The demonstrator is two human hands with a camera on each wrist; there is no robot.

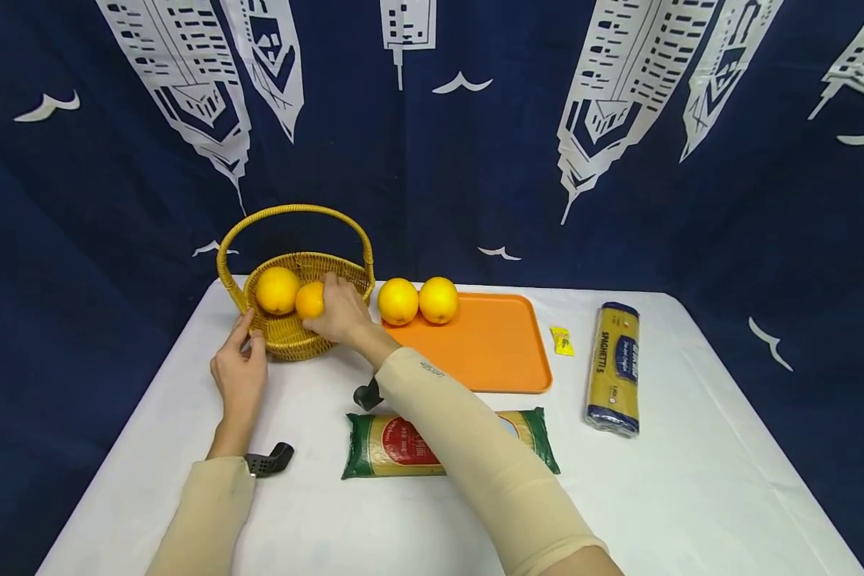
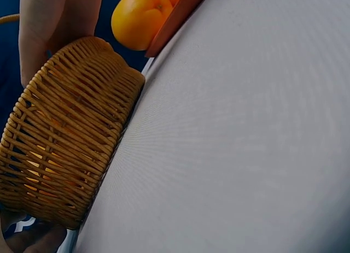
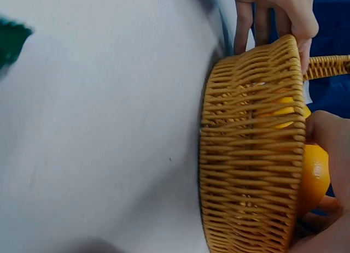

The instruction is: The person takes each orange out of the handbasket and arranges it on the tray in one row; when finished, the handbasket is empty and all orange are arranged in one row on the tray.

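Note:
A wicker basket [image 1: 291, 349] with a tall arched handle stands at the back left of the table. My left hand [image 1: 239, 372] holds its left rim, with thumb and fingers on the wicker. Inside the basket, my right hand [image 1: 344, 310] grips an orange [image 1: 309, 300], partly covered by the fingers. Another orange [image 1: 277, 290] lies beside it in the basket. The right wrist view shows the held orange [image 3: 314, 179] just above the rim, and the left hand [image 3: 281, 12] at the far end. In the left wrist view, the basket wall [image 2: 65, 127] hides most of the contents.
Two more oranges [image 1: 398, 302] sit on the left of an orange tray [image 1: 500, 348]. In front lies a green-ended spaghetti pack [image 1: 403, 444], partly beneath the right forearm. To the right are a small yellow packet [image 1: 562, 341] and a blue-ended spaghetti pack [image 1: 614, 368].

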